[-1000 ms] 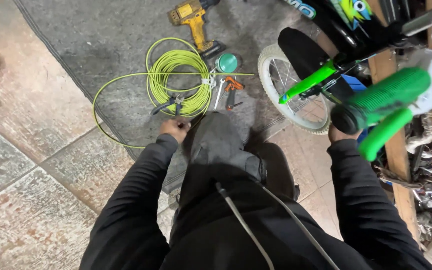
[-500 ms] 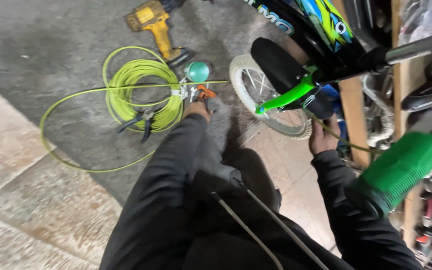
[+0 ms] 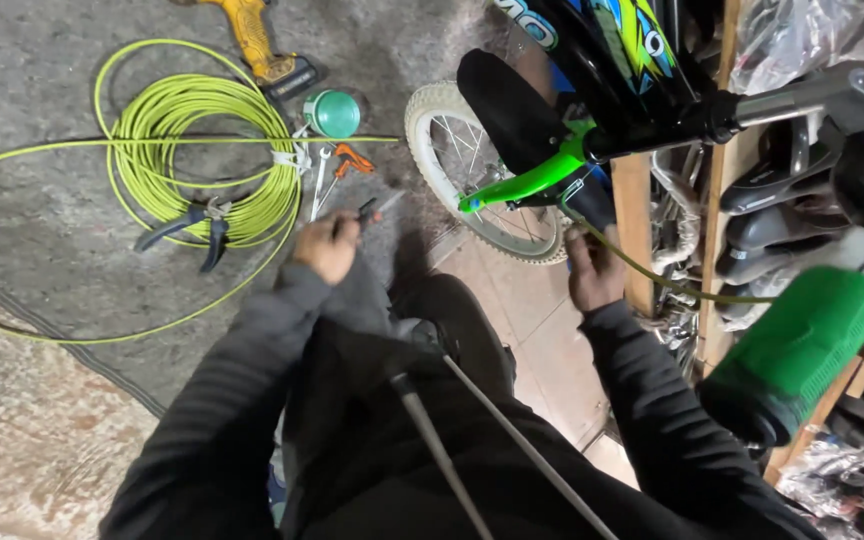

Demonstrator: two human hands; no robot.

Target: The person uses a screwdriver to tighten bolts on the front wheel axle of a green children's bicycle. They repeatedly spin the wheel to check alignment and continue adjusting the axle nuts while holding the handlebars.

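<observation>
My left hand (image 3: 327,247) is closed around a small dark-handled hand tool (image 3: 369,209), its tip sticking out past my fingers just above the grey mat (image 3: 42,230). My right hand (image 3: 592,272) grips the lower end of a child's bike by its bright green fork (image 3: 532,180), where a thin yellow-green cable (image 3: 672,285) runs out to the right. The small front wheel with a white tyre (image 3: 430,150) stands between my two hands. My dark sleeves and knee fill the bottom of the view.
On the mat lie a coil of yellow-green cable (image 3: 202,150), blue-handled pliers (image 3: 197,222), a yellow drill (image 3: 257,45), a green round tin (image 3: 334,113), wrenches (image 3: 320,175) and an orange-handled tool (image 3: 354,160). A green handlebar grip (image 3: 802,350) juts in at right, before wooden shelving (image 3: 634,230) with saddles (image 3: 782,200).
My left hand has drawn back from the tools by the coil and now holds a dark-handled tool. My right hand stays at the fork. The view has moved closer and shifted left.
</observation>
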